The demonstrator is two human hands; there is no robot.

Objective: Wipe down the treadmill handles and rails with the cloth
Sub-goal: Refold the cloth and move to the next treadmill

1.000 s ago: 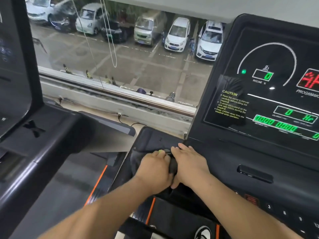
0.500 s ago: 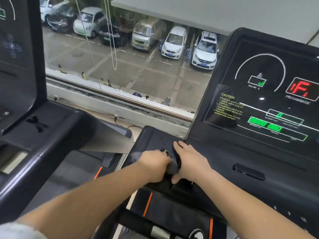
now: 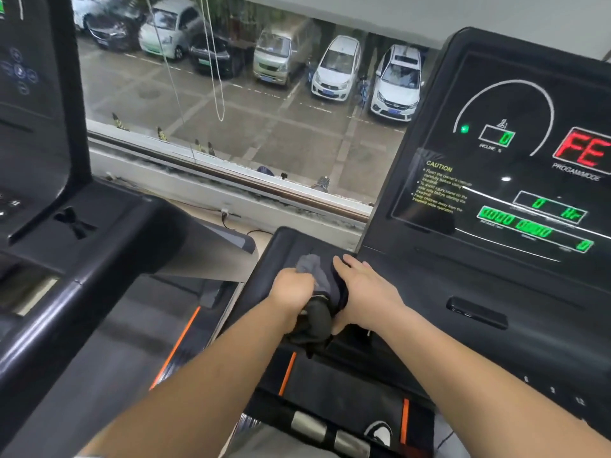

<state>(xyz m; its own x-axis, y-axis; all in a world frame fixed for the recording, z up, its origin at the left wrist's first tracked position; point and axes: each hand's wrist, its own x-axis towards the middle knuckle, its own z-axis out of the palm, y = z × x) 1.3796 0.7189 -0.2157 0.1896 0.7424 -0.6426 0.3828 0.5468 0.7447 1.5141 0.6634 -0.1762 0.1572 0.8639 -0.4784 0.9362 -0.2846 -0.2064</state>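
A dark grey cloth [image 3: 314,312] is bunched on the left corner of the black treadmill console [image 3: 281,256]. My left hand [image 3: 292,294] grips the cloth, fingers curled into it. My right hand [image 3: 367,289] lies beside it with fingers fairly straight, its thumb side against the cloth's right edge. A handle with silver grip sensors [image 3: 317,431] runs across the bottom of the view, below both forearms.
The lit display panel [image 3: 515,180] rises at the right. A second treadmill's console [image 3: 66,233] stands at the left, with its belt [image 3: 99,375] below. A window sill [image 3: 231,186] and blind cords [image 3: 218,77] lie straight ahead.
My left hand has bunched the cloth and pulled it up, so more grey fabric shows between the hands. The view has tilted up slightly.
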